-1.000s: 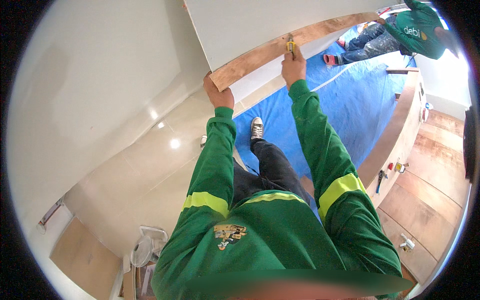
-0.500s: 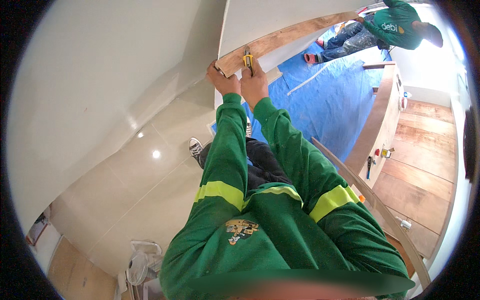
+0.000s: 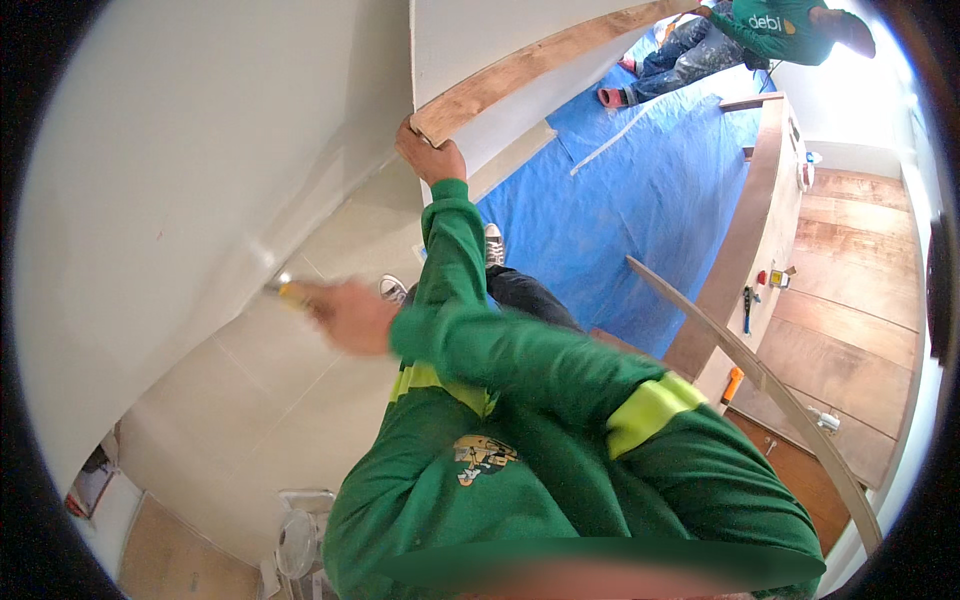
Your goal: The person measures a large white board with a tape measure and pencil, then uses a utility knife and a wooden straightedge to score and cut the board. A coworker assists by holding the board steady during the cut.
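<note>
My left hand [image 3: 432,155] is closed around the near end of a long, curved wooden strip [image 3: 540,72], which runs along the edge of a white panel [image 3: 470,40]. Crossing over my left forearm, my right arm reaches to the left. My right hand [image 3: 350,315], smeared by motion, is closed on a yellow utility knife [image 3: 295,292] in front of the white wall and above the tiles. The blur hides the knife's blade.
A co-worker [image 3: 760,35] in green is at the strip's far end, over a blue sheet [image 3: 620,190]. Along the right stand a wooden bench frame [image 3: 720,300] with small tools, a thin curved strip [image 3: 740,350] and an orange-handled tool [image 3: 733,385]. Clear plastic containers [image 3: 297,540] sit lower left.
My right hand has left the wooden strip and swung left and down across my left arm, carrying the utility knife. My left hand still holds the strip's end.
</note>
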Available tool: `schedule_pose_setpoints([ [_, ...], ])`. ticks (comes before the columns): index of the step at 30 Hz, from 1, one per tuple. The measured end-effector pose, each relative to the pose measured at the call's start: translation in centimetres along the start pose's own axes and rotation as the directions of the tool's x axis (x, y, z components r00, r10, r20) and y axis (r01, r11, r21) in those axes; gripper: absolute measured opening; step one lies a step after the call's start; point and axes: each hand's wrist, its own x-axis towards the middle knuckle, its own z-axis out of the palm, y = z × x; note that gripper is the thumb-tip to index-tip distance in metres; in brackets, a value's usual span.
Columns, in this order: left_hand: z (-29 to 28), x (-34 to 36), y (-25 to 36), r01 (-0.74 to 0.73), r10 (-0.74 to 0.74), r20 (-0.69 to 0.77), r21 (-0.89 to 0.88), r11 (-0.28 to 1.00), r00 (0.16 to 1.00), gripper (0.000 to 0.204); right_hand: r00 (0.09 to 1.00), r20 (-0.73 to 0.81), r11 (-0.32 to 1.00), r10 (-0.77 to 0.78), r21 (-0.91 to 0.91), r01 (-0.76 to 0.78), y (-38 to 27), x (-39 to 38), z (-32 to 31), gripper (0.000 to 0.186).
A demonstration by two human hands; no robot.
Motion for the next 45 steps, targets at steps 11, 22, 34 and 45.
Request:
schedule_pose_setpoints([
  [11,-1.5,0.8,0.2,0.0,0.005,0.097,-0.059,0.998,0.995,0.042,0.873,-0.465,0.874,0.148,0.474,0.104,4.2,-11.1,-12.9,0.047],
  [22,-2.5,-3.8,0.4,0.043,-0.043,0.037,-0.008,0.999,0.998,0.031,0.592,-0.537,0.427,0.601,0.842,0.331,17.9,-21.9,-15.5,0.023],
  [34,-9.3,-10.4,3.1,-0.412,0.144,0.812,0.128,0.902,0.566,0.029,0.491,-0.49,0.248,0.721,0.843,0.477,25.8,-23.0,-13.1,0.026],
  [45,-5.2,-21.7,12.4,-0.233,-0.076,0.993,0.053,0.971,-0.093,0.039,0.198,-0.77,0.692,0.606,0.633,0.347,29.3,-29.4,-18.0,0.05],
])
